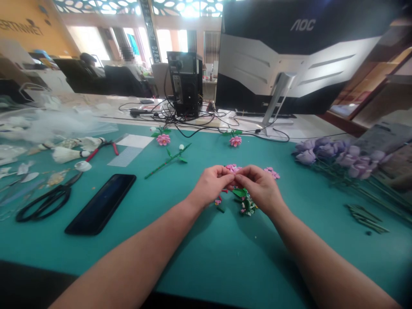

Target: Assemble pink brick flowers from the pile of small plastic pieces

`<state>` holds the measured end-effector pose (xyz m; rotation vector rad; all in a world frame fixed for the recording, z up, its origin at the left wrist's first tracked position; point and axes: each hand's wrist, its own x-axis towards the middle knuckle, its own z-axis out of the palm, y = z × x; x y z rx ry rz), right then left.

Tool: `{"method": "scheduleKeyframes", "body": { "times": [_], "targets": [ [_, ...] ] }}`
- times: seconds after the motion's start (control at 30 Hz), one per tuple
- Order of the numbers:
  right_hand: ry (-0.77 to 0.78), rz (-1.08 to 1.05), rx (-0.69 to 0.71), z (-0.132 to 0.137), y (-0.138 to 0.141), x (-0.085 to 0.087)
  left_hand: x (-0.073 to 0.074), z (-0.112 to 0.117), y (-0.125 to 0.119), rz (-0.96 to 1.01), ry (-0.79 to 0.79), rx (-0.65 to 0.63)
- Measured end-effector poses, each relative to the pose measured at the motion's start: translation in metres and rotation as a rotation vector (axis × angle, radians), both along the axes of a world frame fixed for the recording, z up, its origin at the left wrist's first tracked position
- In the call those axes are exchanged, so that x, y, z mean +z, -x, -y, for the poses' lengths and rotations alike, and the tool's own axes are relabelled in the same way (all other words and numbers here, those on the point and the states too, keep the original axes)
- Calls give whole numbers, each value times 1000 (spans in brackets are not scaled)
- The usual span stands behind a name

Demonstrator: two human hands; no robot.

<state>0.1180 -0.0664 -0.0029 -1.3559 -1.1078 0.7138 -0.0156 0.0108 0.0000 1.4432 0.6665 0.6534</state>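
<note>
My left hand [210, 183] and my right hand [261, 189] meet at their fingertips above the green mat [206, 253]. Both are closed in a pinch, and whatever lies between the fingers is too small or hidden to name. Pink pieces [232, 168] show just behind the fingertips. Under my right hand lies a pile of small green, white and pink toy bricks [247, 207]. Below my left hand are a few small loose pieces [218, 201], red, pink and dark green. More pink pieces [273, 173] rest just beyond my right hand.
Two pink brick flowers [163, 140] and a green brick stem [169, 161] lie farther back. On the left are a phone [101, 205], black scissors [48, 201], red-handled pliers [100, 151] and shuttlecocks [69, 154]. Purple flowers [337, 156] lie right, before a monitor [277, 56].
</note>
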Motion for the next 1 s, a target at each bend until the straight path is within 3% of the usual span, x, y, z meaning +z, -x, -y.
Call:
{"method": "scheduleKeyframes", "body": {
  "times": [0.2,0.47,0.77,0.87,1.0],
  "targets": [
    [-3,27,-19,-3,0,-3,-3,1,-1,5,-16,22],
    [7,-104,2,-2,4,-1,0,-3,-3,116,206,50],
    [12,-63,12,-1,1,-3,3,-5,-1,87,135,23],
    [66,99,36,1,-1,-4,3,-12,1,124,164,67],
    [111,559,117,4,2,-8,3,-23,6,155,197,137]
  ]
}}
